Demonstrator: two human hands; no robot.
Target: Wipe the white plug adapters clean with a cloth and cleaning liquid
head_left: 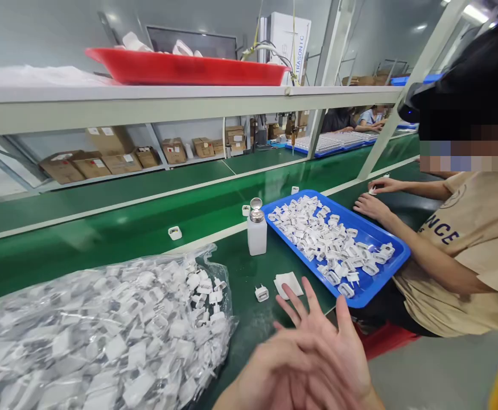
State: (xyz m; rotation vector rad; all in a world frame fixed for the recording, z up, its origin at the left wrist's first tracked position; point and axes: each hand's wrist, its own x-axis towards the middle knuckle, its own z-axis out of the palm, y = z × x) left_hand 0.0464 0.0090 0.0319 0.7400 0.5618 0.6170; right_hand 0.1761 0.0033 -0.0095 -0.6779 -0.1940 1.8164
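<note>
Empty hands (306, 359) — near plug (261, 293)

Left hand (274, 373) overlapping right hand (338, 347), fingers spread, empty

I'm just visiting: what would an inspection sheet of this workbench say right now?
Surface: green bench beside a green conveyor belt.
Job's things: single white plug part and a folded white cloth lie just beyond the hands.
Clutter: clear bag of white plug parts; blue tray full of the same parts; white dispenser bottle; stray parts on the belt.
Grips: left hand and right hand overlap, fingers spread, holding nothing.
Cables: some hang near the shelf post.
Surroundings: a co-worker sits at right; red tray on the shelf; cardboard boxes behind.
</note>
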